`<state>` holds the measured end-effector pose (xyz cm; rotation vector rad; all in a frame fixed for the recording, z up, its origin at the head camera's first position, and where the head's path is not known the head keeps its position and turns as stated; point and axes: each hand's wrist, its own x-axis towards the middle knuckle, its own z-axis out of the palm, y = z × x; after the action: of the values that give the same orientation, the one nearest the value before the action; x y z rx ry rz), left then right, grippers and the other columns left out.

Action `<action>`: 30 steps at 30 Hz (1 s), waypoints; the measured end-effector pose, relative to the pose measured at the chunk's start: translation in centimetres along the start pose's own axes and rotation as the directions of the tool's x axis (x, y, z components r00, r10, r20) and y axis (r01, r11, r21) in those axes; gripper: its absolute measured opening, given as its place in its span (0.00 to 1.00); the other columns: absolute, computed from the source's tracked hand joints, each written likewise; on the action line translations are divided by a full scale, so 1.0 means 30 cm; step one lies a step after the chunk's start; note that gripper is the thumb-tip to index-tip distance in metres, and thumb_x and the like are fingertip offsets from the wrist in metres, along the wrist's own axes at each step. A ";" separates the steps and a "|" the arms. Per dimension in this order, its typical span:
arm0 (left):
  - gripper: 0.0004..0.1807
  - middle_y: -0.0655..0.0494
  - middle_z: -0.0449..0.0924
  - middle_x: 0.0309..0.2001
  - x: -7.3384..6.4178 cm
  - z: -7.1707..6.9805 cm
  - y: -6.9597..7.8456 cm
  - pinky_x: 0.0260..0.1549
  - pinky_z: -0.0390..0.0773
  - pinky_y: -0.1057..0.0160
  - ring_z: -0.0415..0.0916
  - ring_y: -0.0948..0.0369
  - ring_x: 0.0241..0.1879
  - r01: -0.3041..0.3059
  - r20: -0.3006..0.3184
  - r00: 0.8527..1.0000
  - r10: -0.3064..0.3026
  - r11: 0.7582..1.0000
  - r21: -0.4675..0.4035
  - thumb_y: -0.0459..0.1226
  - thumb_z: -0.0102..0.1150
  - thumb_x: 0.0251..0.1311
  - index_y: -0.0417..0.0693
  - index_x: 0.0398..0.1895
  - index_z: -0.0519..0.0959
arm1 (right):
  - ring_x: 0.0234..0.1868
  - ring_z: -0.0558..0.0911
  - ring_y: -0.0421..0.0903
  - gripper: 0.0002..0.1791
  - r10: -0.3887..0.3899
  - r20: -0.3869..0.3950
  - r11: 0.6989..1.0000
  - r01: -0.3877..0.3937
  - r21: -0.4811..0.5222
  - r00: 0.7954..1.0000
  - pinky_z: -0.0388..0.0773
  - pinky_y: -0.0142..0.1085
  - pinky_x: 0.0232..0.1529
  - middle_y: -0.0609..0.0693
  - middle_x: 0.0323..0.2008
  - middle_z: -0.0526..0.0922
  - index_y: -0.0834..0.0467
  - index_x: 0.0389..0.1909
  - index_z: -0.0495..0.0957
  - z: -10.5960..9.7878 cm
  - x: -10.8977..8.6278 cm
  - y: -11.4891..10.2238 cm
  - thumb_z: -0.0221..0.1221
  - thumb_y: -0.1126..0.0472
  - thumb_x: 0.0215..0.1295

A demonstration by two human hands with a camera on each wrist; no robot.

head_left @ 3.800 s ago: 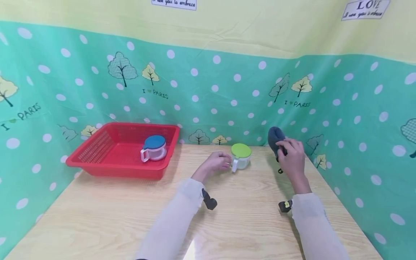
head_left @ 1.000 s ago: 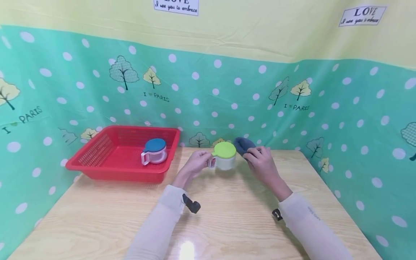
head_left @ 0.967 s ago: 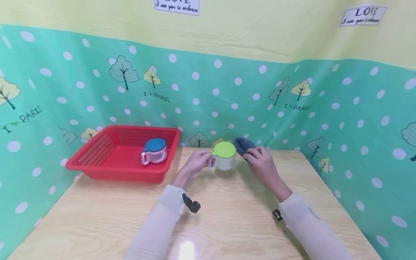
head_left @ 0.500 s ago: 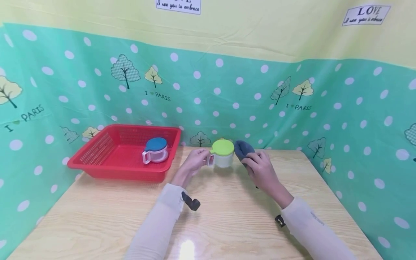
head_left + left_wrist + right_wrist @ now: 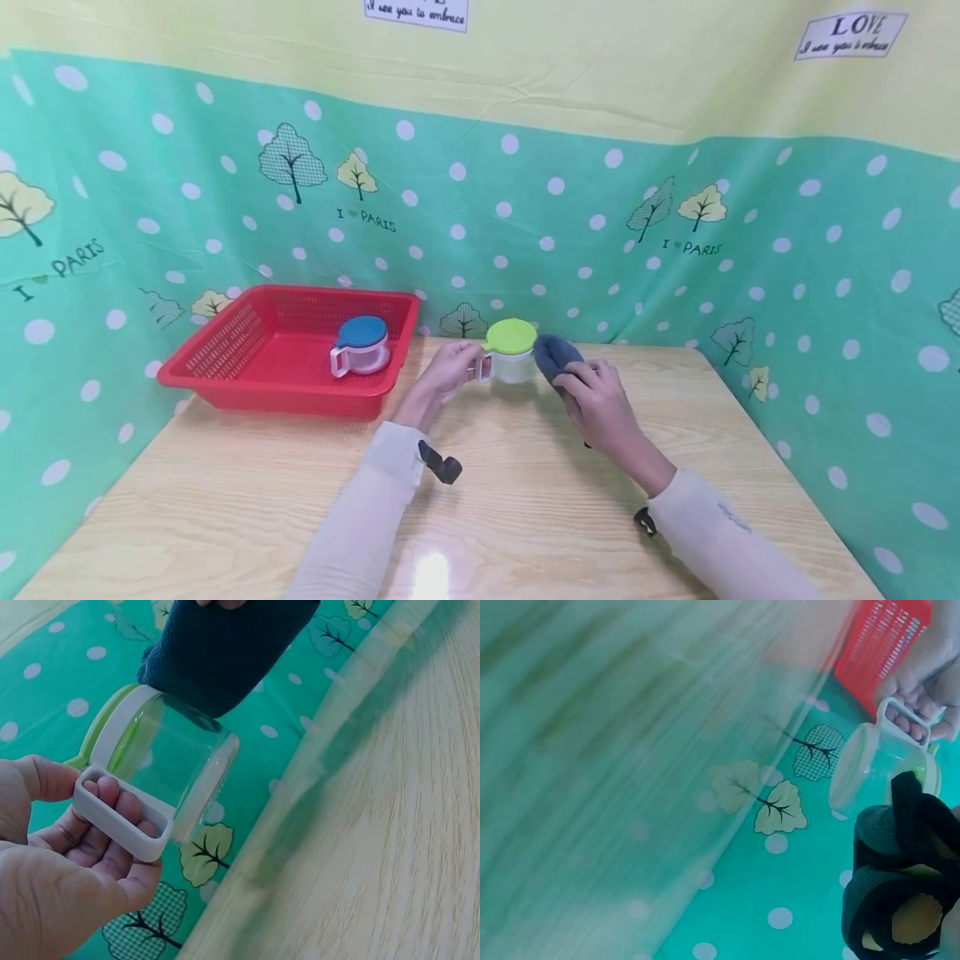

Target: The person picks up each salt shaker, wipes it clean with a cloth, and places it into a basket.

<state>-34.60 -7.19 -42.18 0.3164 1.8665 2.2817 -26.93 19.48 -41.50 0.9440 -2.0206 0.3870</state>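
My left hand [image 5: 452,369] grips the white handle of a clear seasoning jar [image 5: 169,761] with a green lid [image 5: 512,336], fingers curled through the handle loop. The jar hangs just above the table, a shadow under it. In my right hand [image 5: 600,407] is a folded dark blue cloth [image 5: 556,357], pinched between thumb and fingers. The left wrist view shows this cloth laid against the jar's side near the lid. In the right wrist view, the cloth [image 5: 896,877] wraps around fingertips and covers part of the jar [image 5: 874,769].
A red plastic basket [image 5: 285,396] stands at the back left of the wooden table [image 5: 540,517]. Inside it sits a similar jar [image 5: 363,354] with a blue lid. A green and yellow patterned curtain [image 5: 525,208] hangs behind and along both sides.
Since the oldest frame, my left hand has taken the green-lidded jar by its handle and lifted it leftward. My right hand has brought the cloth left, lately closing onto the jar's side.
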 end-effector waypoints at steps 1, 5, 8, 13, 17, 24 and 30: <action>0.12 0.51 0.76 0.30 0.000 0.002 0.001 0.39 0.77 0.62 0.73 0.57 0.33 -0.002 0.005 1.000 0.002 1.000 -0.003 0.27 0.48 0.64 0.40 0.22 0.74 | 0.39 0.77 0.60 0.14 0.017 0.000 1.000 -0.017 -0.004 1.000 0.74 0.55 0.37 0.56 0.40 0.83 0.59 0.37 0.84 0.004 0.000 0.002 0.66 0.77 0.51; 0.13 0.51 0.75 0.31 -0.001 0.010 0.003 0.39 0.77 0.62 0.73 0.57 0.33 -0.006 0.021 1.000 0.006 1.000 -0.016 0.26 0.47 0.63 0.40 0.20 0.72 | 0.38 0.77 0.60 0.15 0.056 -0.018 0.998 -0.056 0.009 0.998 0.74 0.54 0.39 0.58 0.40 0.84 0.60 0.37 0.84 0.022 0.005 0.018 0.66 0.79 0.50; 0.13 0.50 0.75 0.32 0.000 0.012 0.002 0.39 0.77 0.62 0.73 0.57 0.34 -0.005 0.027 1.000 0.005 1.000 -0.021 0.26 0.46 0.64 0.40 0.21 0.73 | 0.39 0.77 0.61 0.16 0.068 -0.036 0.997 -0.067 0.031 0.997 0.76 0.55 0.40 0.59 0.40 0.84 0.61 0.36 0.84 0.034 0.016 0.033 0.66 0.80 0.49; 0.12 0.50 0.75 0.33 0.001 0.014 0.000 0.40 0.77 0.62 0.73 0.57 0.35 0.012 0.022 1.000 -0.011 0.999 -0.036 0.26 0.46 0.64 0.40 0.25 0.76 | 0.40 0.78 0.62 0.14 0.097 -0.045 0.994 -0.095 0.052 0.994 0.77 0.54 0.42 0.60 0.41 0.85 0.62 0.36 0.84 0.062 0.044 0.066 0.65 0.80 0.51; 0.12 0.50 0.76 0.32 0.001 0.015 -0.001 0.41 0.77 0.61 0.73 0.57 0.34 0.013 0.024 1.000 -0.012 0.999 -0.040 0.26 0.46 0.65 0.40 0.24 0.75 | 0.41 0.78 0.62 0.12 0.121 -0.031 0.991 -0.119 0.061 0.992 0.78 0.53 0.43 0.61 0.42 0.85 0.63 0.36 0.84 0.095 0.063 0.100 0.64 0.80 0.54; 0.13 0.49 0.75 0.32 -0.007 0.009 0.005 0.43 0.75 0.58 0.72 0.55 0.35 -0.003 0.055 0.998 0.004 1.000 -0.025 0.28 0.45 0.70 0.38 0.25 0.74 | 0.40 0.78 0.62 0.13 0.141 -0.006 0.987 -0.141 0.073 0.990 0.80 0.53 0.41 0.61 0.41 0.85 0.62 0.35 0.84 0.121 0.064 0.139 0.64 0.81 0.52; 0.12 0.49 0.75 0.33 -0.009 -0.004 0.001 0.43 0.75 0.59 0.72 0.56 0.36 -0.010 0.006 1.000 0.011 0.998 -0.056 0.28 0.46 0.69 0.37 0.28 0.77 | 0.39 0.77 0.61 0.13 0.087 0.022 0.993 -0.088 0.076 0.996 0.79 0.52 0.40 0.60 0.42 0.85 0.61 0.36 0.84 0.104 0.045 0.116 0.65 0.79 0.53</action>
<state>-34.38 -7.39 -42.18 0.3252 1.7986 2.3323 -31.77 19.38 -42.01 0.9101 -2.0816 0.5086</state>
